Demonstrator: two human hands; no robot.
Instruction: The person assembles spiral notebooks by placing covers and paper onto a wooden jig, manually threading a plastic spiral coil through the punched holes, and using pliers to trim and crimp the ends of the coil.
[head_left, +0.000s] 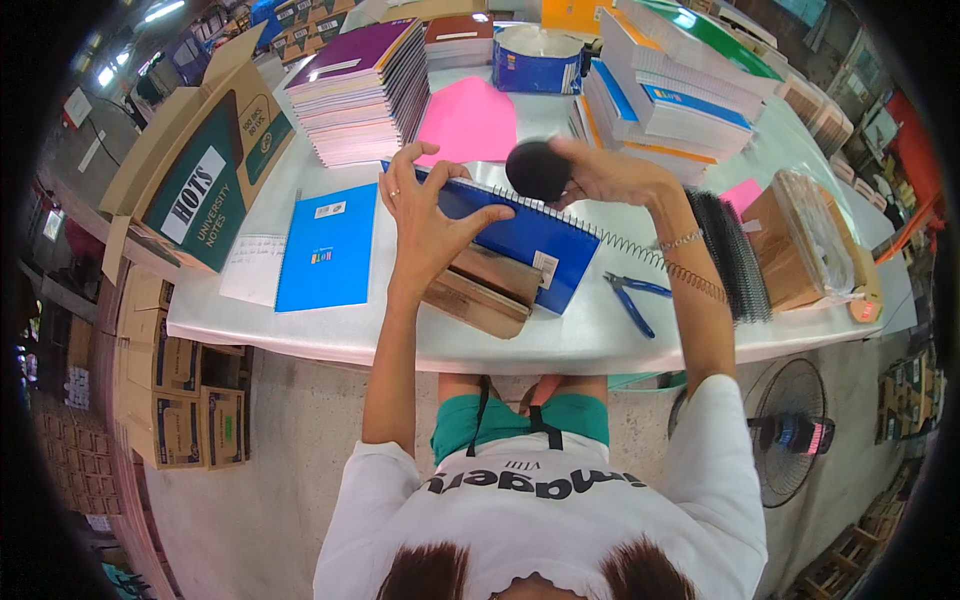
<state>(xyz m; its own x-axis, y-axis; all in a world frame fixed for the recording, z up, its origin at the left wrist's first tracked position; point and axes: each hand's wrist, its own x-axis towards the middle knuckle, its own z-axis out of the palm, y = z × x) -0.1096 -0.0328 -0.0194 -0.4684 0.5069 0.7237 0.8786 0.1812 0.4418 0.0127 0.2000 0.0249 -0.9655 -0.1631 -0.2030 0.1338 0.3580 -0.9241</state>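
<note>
You are pressing your left hand flat, fingers spread, on the dark blue spiral-bound notebook, which is lying tilted over a wooden block near the front of the white desk. Your right hand is clenching its fingers around a round black disc at the notebook's far edge, where the silver wire spiral is trailing out to the right. Blue-handled pliers are lying just beside the notebook, and a light blue notebook is resting to its left
</note>
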